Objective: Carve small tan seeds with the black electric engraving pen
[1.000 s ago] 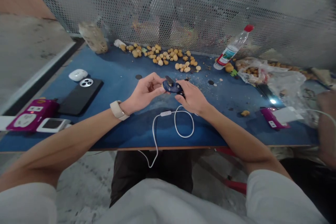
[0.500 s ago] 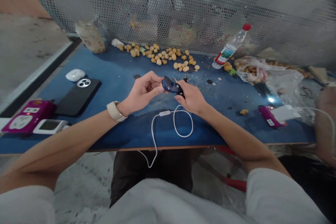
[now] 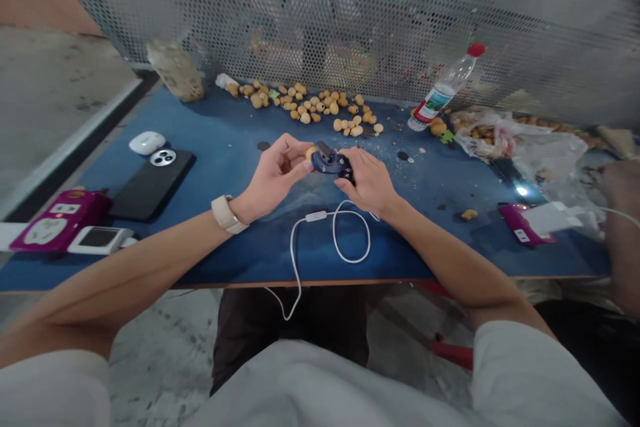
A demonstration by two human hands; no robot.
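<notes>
Above the blue table (image 3: 210, 253), my right hand (image 3: 371, 180) is wrapped round a dark blue hand tool (image 3: 327, 161) with black parts; its exact kind does not show. My left hand (image 3: 275, 173) pinches a small yellowish piece (image 3: 311, 152), like a little gourd, against the tool's left end. Fingers hide most of that piece. Beneath the hands lies a white cable (image 3: 344, 259) with an inline switch (image 3: 316, 215); it loops once and drops over the front edge. Many small tan gourds (image 3: 310, 107) are strewn along the back of the table.
On the left are a black phone (image 3: 153, 187), an earbud case (image 3: 147, 143) and a purple socket block (image 3: 67, 217). Toward the right stand a bottle (image 3: 440, 97), a plastic bag of gourds (image 3: 485, 133) and another purple socket (image 3: 523, 227). A perforated metal screen (image 3: 380, 20) rises behind.
The tool has turned slightly between my hands, and more of the yellowish piece shows at its left end. Both hands keep their grip; the whole view has shifted a little.
</notes>
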